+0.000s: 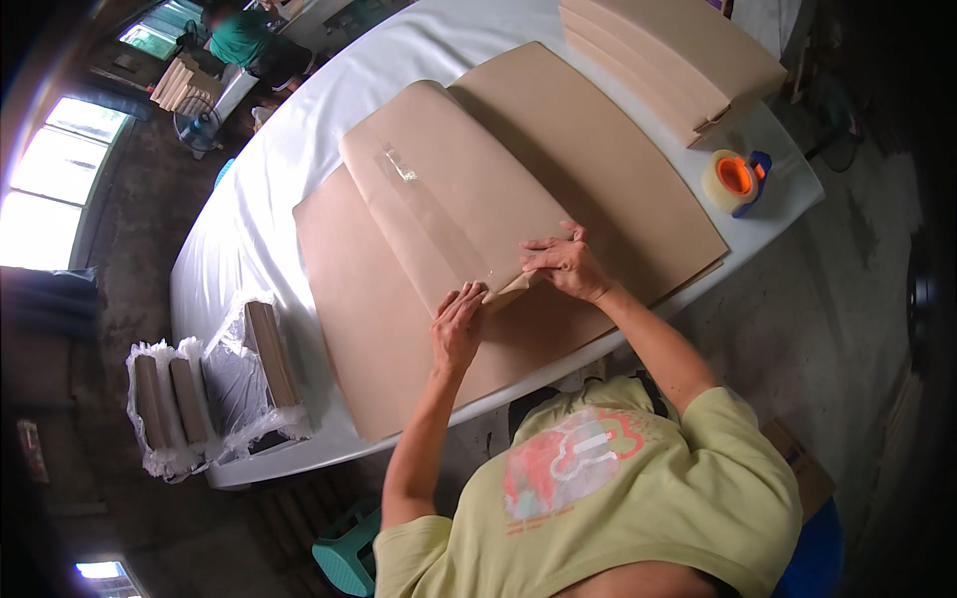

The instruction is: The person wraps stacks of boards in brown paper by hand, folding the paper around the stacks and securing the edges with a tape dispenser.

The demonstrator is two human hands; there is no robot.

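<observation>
A flat parcel wrapped in brown kraft paper (459, 169) lies on larger brown paper sheets (578, 149). A strip of clear tape (419, 204) runs along its top. At the near end, the paper is partly folded in, with a loose creased flap (513, 291) between my hands. My left hand (459, 324) grips the near left corner, fingers bent together over the edge. My right hand (566, 264) holds the near right corner, its fingers pressing on the folded paper. The thumbs and the underside of the fold are mostly hidden.
Wrapped brown parcels (678, 60) are stacked at the far right, near a tape roll in a blue and orange dispenser (736, 181). Plastic-wrapped bundles (219, 384) stand at the table's left edge. Below are a green stool (347, 553) and, far off, another person (249, 45).
</observation>
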